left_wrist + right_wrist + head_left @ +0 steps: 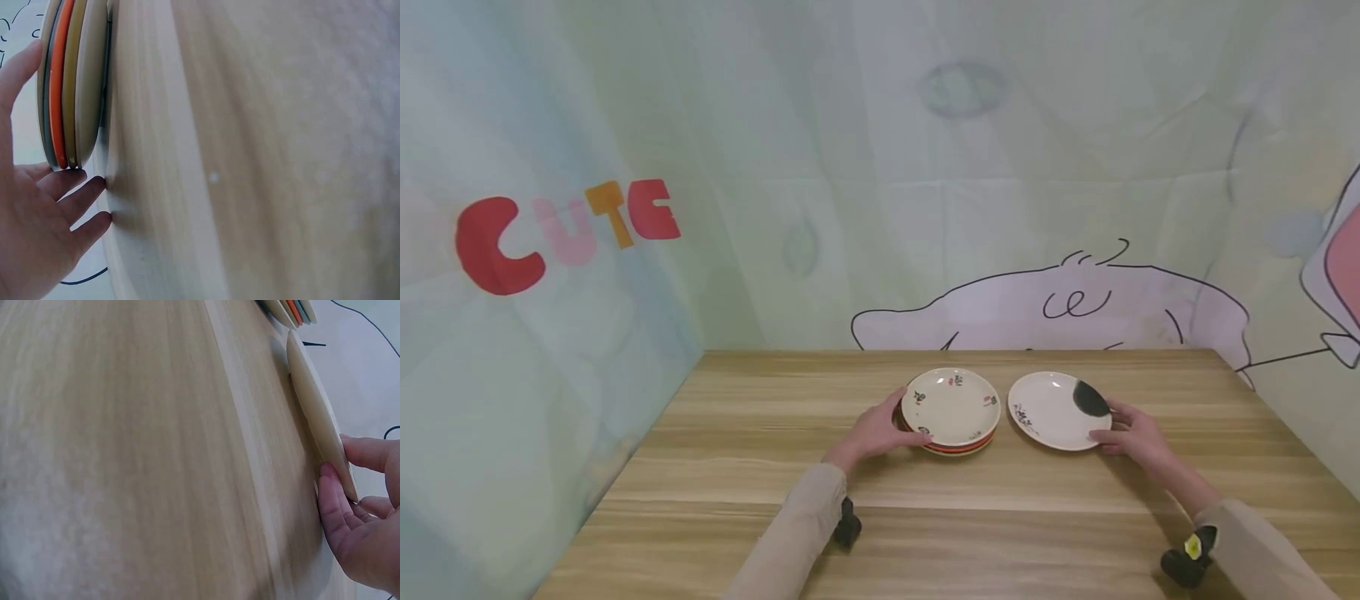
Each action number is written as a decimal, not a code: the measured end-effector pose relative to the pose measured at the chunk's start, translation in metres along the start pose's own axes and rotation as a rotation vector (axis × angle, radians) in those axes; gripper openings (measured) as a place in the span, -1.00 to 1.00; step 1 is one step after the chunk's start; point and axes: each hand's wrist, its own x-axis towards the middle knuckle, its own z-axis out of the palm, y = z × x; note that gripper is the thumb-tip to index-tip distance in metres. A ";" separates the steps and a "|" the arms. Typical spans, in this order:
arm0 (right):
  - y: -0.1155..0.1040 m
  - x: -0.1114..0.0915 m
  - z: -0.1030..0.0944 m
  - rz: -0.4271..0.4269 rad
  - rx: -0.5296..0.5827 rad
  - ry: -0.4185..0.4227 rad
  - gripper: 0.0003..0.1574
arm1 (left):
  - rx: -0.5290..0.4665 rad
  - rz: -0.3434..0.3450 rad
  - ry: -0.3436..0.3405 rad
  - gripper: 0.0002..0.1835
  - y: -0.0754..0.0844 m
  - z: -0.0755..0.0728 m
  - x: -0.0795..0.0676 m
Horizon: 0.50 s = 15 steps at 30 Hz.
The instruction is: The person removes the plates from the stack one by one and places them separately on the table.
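Several round plates make up a stack (952, 410), topped by a cream plate with small printed figures around its rim. Orange, tan and grey edges show below it in the left wrist view. My left hand (880, 427) curves round the stack's left edge, thumb along the near rim (41, 94) and fingers against the side. Just right of the stack is a white plate (1048, 410) with a dark green patch and a small drawing. My right hand (1138, 437) pinches its right rim, thumb on top and fingers underneath (334, 506). A shadow shows below this plate in the right wrist view.
Both plates and stack are toward the back of a wood-grain table (760, 467). A printed cloth backdrop (820, 150) with coloured letters hangs behind and to the left. Each wrist carries a small dark camera (1187, 560).
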 end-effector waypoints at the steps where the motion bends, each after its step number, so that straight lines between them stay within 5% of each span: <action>1: 0.000 0.000 0.000 -0.003 -0.005 -0.002 -0.03 | -0.002 -0.002 0.000 0.10 0.000 0.000 0.000; 15: 0.000 -0.003 0.000 0.002 -0.123 0.009 -0.05 | -0.002 0.009 -0.003 0.11 -0.002 0.000 0.001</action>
